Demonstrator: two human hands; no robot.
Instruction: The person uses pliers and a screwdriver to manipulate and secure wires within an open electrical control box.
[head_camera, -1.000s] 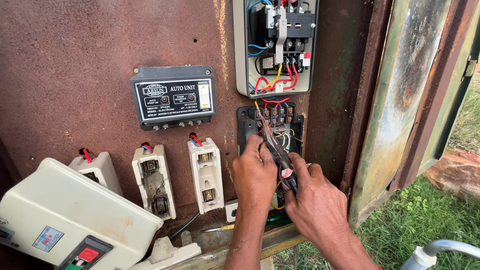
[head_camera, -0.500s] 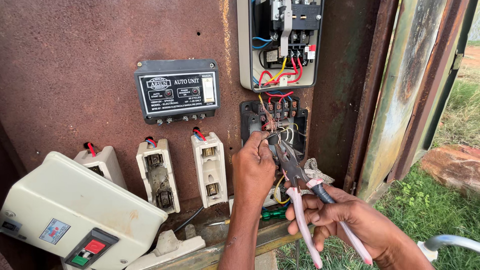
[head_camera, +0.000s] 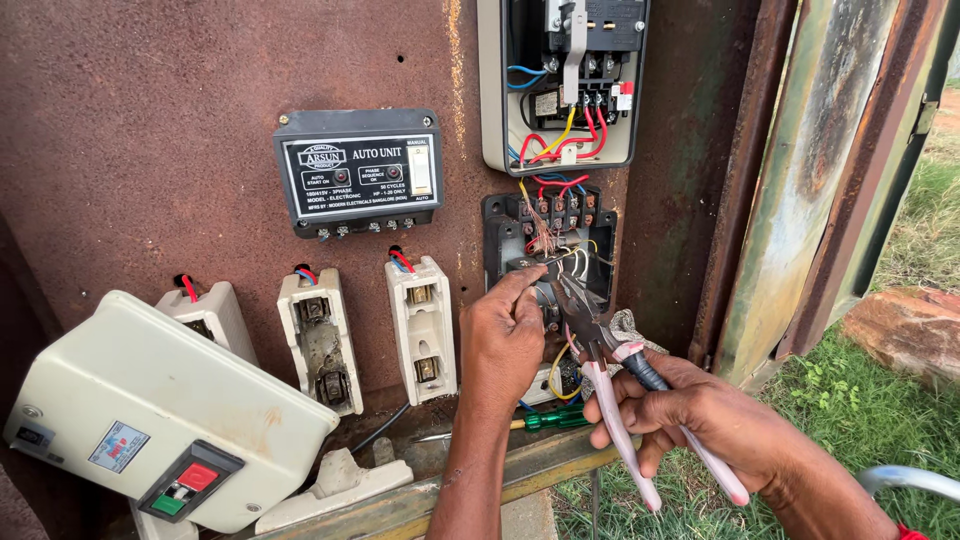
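While gripped by the right hand (head_camera: 690, 415), closed tight around pink handles, pliers (head_camera: 600, 345) point up and left with the metal nose at a bunch of thin wires (head_camera: 560, 255). Sit right in front of a black terminal block (head_camera: 550, 250), low on a rusty brown panel (head_camera: 150, 120). Left hand (head_camera: 500, 345) just beside the nose, fingers bent, fingertip and thumb pinching at the wires near the block. Cannot tell how firmly pinched. Red, yellow and white wires around the block, going up into an open white box (head_camera: 560, 85) full of black parts and more red, yellow and blue wires. Left of that box, a black box with a label and small switch (head_camera: 360, 172). Under it, three white fuse holders (head_camera: 420, 325) in a row, each with a short red wire on top. Down in the left corner, a big cream cover (head_camera: 150, 410) leaning, with one red and one green button. Below the hands, a green-handled screwdriver (head_camera: 545, 418) lying on the ledge at the bottom of the panel. On the right, a rusty metal door (head_camera: 820, 170), then green grass (head_camera: 870, 420) and a reddish stone (head_camera: 905, 330).
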